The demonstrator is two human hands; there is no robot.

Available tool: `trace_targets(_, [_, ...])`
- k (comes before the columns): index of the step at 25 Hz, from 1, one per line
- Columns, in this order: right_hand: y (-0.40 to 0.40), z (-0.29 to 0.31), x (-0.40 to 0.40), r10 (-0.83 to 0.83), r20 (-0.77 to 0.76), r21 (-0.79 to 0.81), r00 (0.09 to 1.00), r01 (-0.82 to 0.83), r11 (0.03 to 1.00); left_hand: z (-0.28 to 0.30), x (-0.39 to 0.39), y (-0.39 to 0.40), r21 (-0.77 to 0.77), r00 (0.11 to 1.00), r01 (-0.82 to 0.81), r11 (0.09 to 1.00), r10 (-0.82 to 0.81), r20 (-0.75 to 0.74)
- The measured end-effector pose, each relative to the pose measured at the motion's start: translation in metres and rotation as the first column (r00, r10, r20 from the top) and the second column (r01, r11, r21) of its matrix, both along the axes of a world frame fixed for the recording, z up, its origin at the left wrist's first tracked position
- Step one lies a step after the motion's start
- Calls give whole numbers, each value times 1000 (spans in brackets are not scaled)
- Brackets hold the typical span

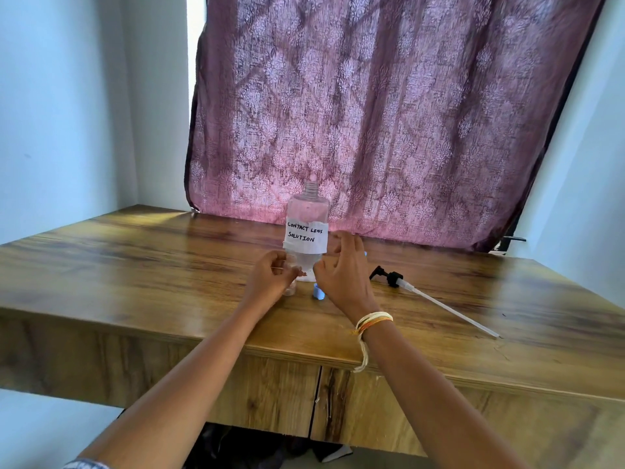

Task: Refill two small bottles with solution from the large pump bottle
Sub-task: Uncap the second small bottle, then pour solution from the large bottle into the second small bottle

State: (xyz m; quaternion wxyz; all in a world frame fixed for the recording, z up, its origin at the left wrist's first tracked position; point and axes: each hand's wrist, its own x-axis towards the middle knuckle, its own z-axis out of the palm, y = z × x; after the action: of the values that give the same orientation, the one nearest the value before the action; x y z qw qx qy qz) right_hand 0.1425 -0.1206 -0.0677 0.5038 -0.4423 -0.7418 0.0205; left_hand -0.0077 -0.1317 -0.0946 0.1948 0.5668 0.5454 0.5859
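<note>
Bottle (307,218), large and clear, stands upright at the centre of the frame on the table (135,265), its threaded neck open and bare. A white label reading "CONTACT LENS SOLUTION" wraps its middle; clear liquid shows only in its lowest part.

Left hand (272,277), just left of the bottle's base, has its fingers curled round a small clear bottle (290,288), mostly hidden behind the hand; its contents cannot be told. Right hand (340,272), just right of the base, has fingers spread and loosely bent; whether they hold anything cannot be told. A bundle of yellow and orange threads (372,321) circles that wrist.

Between the two hands, on the wood, lies a small blue cap (318,292). To the right lies the black pump head (389,277) with its long white tube (449,311) slanting toward the lower right.

Behind the brown wood-grain table hangs a purple patterned curtain (389,113), filling the upper centre, with pale blue walls (67,113) at either side.
</note>
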Motion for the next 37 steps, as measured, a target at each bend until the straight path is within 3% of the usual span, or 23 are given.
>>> trace_targets(4, [21, 34, -13, 31, -99, 14, 995, -30, 999, -3, -21, 17, 9, 994, -89, 996, 89, -69])
trace_targets(7, [46, 58, -22, 24, -160, -179, 987, -52, 982, 1, -43, 30, -6, 991, -120, 993, 119, -52])
trace_targets(10, [69, 66, -24, 116, -330, -381, 937, -245, 891, -1, -55, 40, -35, 997, -81, 996, 81, 11])
trace_targets(13, [86, 61, -26, 274, -405, -367, 872, -430, 825, -5, -58, 45, -23, 999, -29, 999, 30, 24])
trace_targets(20, [98, 47, -36, 344, -458, -327, 819, -516, 792, -8, -59, 48, -22, 1000, 7, 1000, -6, 27])
trace_targets(25, [99, 51, -33, 326, -382, -276, 865, -444, 853, -9, -62, 48, -33, 997, 18, 999, -15, 70])
trace_targets(31, [97, 66, -32, 352, -164, -155, 921, -377, 913, -9, -59, 49, -20, 987, 54, 998, -50, 154])
trace_targets(37, [96, 39, -38, 309, 2, 2, 951, -309, 951, -8, -58, 48, -11, 995, 18, 1000, -17, 96])
